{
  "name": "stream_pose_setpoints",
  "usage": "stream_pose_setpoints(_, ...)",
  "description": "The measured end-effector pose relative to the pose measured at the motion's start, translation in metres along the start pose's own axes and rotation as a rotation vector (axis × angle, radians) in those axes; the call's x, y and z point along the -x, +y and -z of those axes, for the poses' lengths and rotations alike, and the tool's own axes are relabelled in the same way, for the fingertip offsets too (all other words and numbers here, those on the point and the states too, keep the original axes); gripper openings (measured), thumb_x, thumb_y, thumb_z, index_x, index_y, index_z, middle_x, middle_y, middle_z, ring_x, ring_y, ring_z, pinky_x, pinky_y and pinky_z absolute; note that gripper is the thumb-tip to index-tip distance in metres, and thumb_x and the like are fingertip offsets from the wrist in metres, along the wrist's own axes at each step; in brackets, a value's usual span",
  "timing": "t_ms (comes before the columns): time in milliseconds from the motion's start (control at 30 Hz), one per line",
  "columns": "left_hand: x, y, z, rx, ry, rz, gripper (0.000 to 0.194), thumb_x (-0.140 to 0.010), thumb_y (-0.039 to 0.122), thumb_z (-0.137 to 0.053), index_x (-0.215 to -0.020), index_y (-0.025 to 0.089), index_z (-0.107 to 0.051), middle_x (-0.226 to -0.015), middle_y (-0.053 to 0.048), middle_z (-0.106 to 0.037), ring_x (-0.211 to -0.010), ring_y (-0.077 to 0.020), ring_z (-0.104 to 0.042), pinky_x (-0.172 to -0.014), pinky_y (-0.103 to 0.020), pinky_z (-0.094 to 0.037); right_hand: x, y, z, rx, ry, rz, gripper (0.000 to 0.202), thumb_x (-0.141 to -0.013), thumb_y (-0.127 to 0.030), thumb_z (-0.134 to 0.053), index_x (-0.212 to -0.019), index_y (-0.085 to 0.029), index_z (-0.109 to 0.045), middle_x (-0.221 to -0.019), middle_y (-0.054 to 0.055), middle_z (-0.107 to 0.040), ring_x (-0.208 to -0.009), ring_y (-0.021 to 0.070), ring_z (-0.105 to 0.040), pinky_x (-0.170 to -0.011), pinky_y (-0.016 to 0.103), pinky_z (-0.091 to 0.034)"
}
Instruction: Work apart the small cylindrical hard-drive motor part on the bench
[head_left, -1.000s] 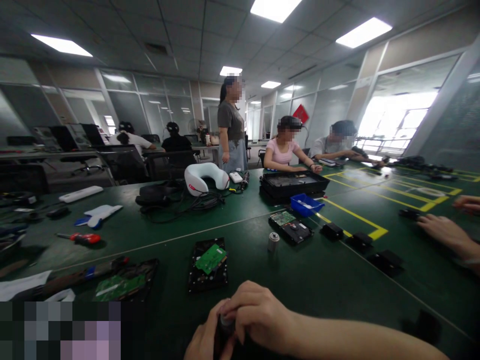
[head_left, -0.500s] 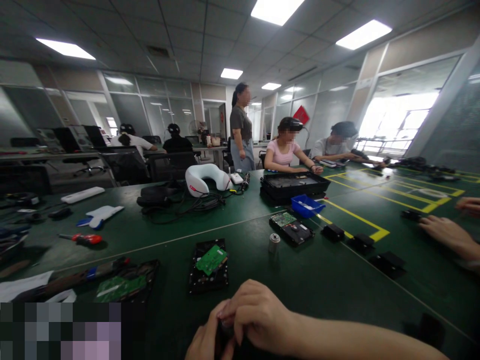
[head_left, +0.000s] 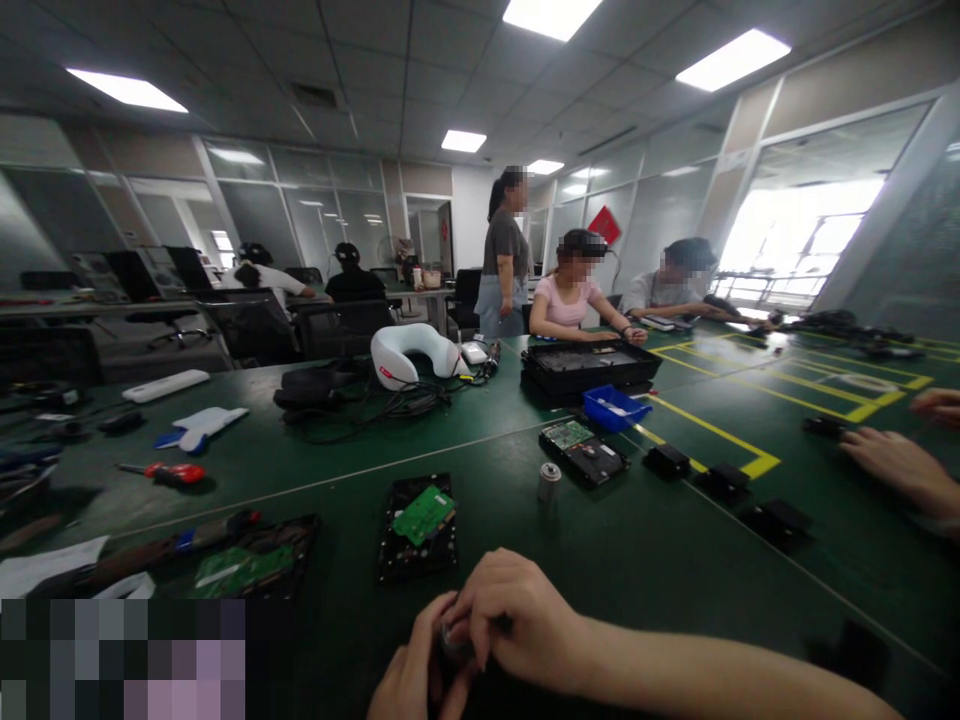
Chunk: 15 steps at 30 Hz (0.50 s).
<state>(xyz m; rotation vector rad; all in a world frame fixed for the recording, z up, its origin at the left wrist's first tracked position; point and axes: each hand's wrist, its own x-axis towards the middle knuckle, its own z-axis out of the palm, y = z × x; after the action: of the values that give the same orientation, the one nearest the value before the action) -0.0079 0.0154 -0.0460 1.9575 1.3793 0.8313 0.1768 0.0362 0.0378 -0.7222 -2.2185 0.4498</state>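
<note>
At the bottom middle, my left hand (head_left: 416,655) is closed around a small, rounded, greyish metal part (head_left: 453,636), mostly hidden by fingers. My right hand (head_left: 517,615) reaches in from the right, its bent fingertips closed on the top of that same part. Just beyond the hands lies a black hard drive (head_left: 397,562) with a loose green circuit board (head_left: 424,514) resting at an angle on it. A short silver metal cylinder (head_left: 549,484) stands upright to the right of the drive.
Another hard drive (head_left: 586,452) lies beside a blue bin (head_left: 615,408). Black blocks (head_left: 724,482) line the right. At left are a red screwdriver (head_left: 174,474) and a power screwdriver (head_left: 184,542). Another person's hand (head_left: 892,465) rests at the right edge. A neck pillow (head_left: 390,357) sits further back.
My hands shift slightly upward and the right fingers change their angle, showing a bit more of the metal part. The standing person in the background has moved right.
</note>
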Motion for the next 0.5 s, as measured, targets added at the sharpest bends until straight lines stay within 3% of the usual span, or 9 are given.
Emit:
stream_pose_setpoints(367, 0.0, 0.009, 0.001, -0.007, 0.054, -0.032, 0.048, -0.081, 0.039, -0.051, -0.126, 0.022, -0.048, -0.072, -0.001, -0.065, -0.058, -0.0177, -0.059, -0.057, -0.027, -0.046, -0.003, -0.004, 0.005, -0.138, 0.129, 0.02, 0.031, -0.075, -0.003, -0.061, -0.049, -0.017, -0.051, -0.073, -0.001, -0.072, -0.077, 0.0109, -0.066, -0.077, 0.025, -0.044)
stream_pose_setpoints(500, 0.001, 0.016, 0.003, -0.033, 0.057, -0.04, 0.047, -0.082, 0.038, -0.051, -0.126, 0.021, -0.049, -0.068, 0.0, -0.063, -0.057, -0.0173, -0.057, -0.058, -0.027, -0.046, -0.004, -0.002, 0.014, -0.133, 0.235, -0.09, 0.033, -0.075, 0.001, -0.061, -0.049, -0.015, -0.05, -0.082, -0.001, -0.073, -0.078, 0.0102, -0.066, -0.075, 0.024, -0.045)
